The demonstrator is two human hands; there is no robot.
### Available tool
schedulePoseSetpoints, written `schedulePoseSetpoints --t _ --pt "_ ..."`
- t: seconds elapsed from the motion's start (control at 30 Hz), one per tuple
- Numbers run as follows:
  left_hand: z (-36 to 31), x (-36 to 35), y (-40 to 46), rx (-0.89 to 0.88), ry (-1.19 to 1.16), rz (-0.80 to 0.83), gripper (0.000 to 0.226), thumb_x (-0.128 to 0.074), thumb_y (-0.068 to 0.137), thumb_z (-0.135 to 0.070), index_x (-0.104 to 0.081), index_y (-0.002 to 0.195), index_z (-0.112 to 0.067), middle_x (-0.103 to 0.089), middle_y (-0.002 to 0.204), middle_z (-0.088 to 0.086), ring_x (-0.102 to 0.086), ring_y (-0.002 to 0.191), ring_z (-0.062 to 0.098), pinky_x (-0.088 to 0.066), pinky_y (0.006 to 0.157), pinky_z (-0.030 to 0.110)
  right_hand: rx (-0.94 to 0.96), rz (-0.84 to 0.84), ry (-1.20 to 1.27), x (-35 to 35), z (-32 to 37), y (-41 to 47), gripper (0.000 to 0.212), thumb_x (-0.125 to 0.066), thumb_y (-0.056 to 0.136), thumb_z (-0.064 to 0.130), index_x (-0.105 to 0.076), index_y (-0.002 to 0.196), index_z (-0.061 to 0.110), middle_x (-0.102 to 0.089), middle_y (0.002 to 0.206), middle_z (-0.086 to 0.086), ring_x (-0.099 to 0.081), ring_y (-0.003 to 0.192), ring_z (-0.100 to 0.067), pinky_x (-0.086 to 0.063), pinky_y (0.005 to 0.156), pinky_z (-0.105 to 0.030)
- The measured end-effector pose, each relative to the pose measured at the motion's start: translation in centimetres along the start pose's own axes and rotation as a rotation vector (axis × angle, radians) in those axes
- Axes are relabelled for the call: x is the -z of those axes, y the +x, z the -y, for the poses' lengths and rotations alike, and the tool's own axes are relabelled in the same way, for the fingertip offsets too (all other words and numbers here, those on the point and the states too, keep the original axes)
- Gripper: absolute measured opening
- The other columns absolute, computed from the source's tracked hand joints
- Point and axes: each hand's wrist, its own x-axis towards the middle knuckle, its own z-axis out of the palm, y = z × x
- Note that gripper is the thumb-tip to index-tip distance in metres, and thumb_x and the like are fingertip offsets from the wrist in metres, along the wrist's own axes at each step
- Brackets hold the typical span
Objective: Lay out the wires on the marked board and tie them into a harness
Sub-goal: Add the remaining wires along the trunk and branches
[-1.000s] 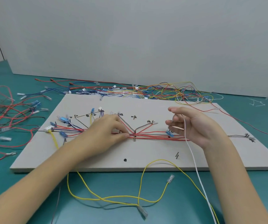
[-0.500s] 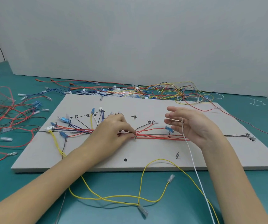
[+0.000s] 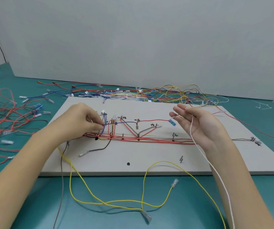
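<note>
The marked grey board (image 3: 166,166) lies flat on the teal table. A bundle of red and black wires (image 3: 149,139) runs along its drawn line, with branches rising to hand-written marks. My left hand (image 3: 81,121) sits over the board's left part and pinches a blue wire (image 3: 124,122) near a white connector (image 3: 103,111). My right hand (image 3: 199,124) hovers palm up above the board's right part, fingers spread. A white string (image 3: 215,171) drapes across its palm and trails down toward me. A blue terminal (image 3: 172,122) on a red wire lies just left of its fingertips.
Loose yellow wires (image 3: 109,203) loop over the table in front of the board. A tangle of red wires (image 3: 4,119) lies at the left. More mixed wires (image 3: 166,95) are heaped behind the board against the white wall. A black wire with a terminal (image 3: 91,150) lies on the board.
My left hand has shifted left from the bundle's middle junction and taken a blue wire between its fingers. My right hand has lifted and opened wider. The view has moved closer.
</note>
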Motion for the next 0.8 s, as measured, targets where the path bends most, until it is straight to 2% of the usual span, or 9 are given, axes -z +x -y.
schedulePoseSetpoints --t 0.17,0.33,0.43,0.57,0.73,0.8 --pt "-0.2 0.4 -0.2 0.054 0.036 0.111 0.017 -0.086 0.070 -0.016 -0.076 0.065 -0.029 -0.072 0.063 -0.013 -0.067 0.061 0.000 -0.048 0.063 0.021 0.039 0.047 0.051 -1.2 0.7 0.1 0.021 -0.043 0.099 0.004 -0.059 0.110 -0.005 -0.074 0.097 -0.016 -0.073 0.089 -0.031 -0.060 0.072 -0.027" --pt "-0.3 0.5 -0.4 0.071 0.057 0.132 0.016 -0.087 0.068 -0.019 -0.076 0.062 -0.028 -0.071 0.061 -0.012 -0.065 0.057 0.000 -0.044 0.058 0.019 0.074 0.042 0.007 -2.6 1.0 0.4 0.028 -0.042 0.097 0.002 -0.055 0.120 -0.004 -0.070 0.111 -0.017 -0.068 0.103 -0.033 -0.060 0.072 -0.027" --pt "-0.5 0.1 -0.4 0.070 0.111 0.089 0.017 -0.087 0.069 -0.019 -0.075 0.060 -0.027 -0.069 0.060 -0.015 -0.061 0.058 -0.001 -0.042 0.056 0.020 0.096 0.024 -0.093 -3.4 1.2 0.8 0.030 -0.044 0.095 0.005 -0.058 0.122 0.003 -0.073 0.110 -0.008 -0.065 0.099 -0.027 -0.059 0.070 -0.028" --pt "-0.6 0.1 -0.4 0.065 0.175 0.086 0.019 -0.085 0.072 -0.020 -0.074 0.060 -0.030 -0.067 0.060 -0.021 -0.060 0.060 -0.001 -0.043 0.059 0.022 0.144 -0.039 -0.342 -5.0 1.2 2.0 0.033 -0.050 0.091 0.014 -0.062 0.122 0.017 -0.074 0.107 0.008 -0.055 0.094 -0.015 -0.049 0.068 -0.025" --pt "-0.7 0.0 -0.6 0.044 0.249 0.107 0.019 -0.083 0.074 -0.021 -0.072 0.063 -0.032 -0.064 0.064 -0.029 -0.058 0.065 -0.003 -0.040 0.059 0.022 0.119 -0.016 -0.276 -6.9 0.8 3.7 0.036 -0.050 0.091 0.008 -0.056 0.126 0.010 -0.069 0.117 -0.002 -0.058 0.087 -0.019 -0.053 0.062 -0.025" --pt "-0.8 -0.1 -0.7 0.037 0.244 0.116 0.018 -0.082 0.074 -0.021 -0.071 0.064 -0.032 -0.065 0.066 -0.027 -0.058 0.064 -0.005 -0.042 0.060 0.023 0.116 -0.045 -0.291 -7.3 0.4 4.5 0.035 -0.052 0.090 0.007 -0.056 0.125 0.009 -0.067 0.119 -0.005 -0.057 0.085 -0.019 -0.053 0.061 -0.026"
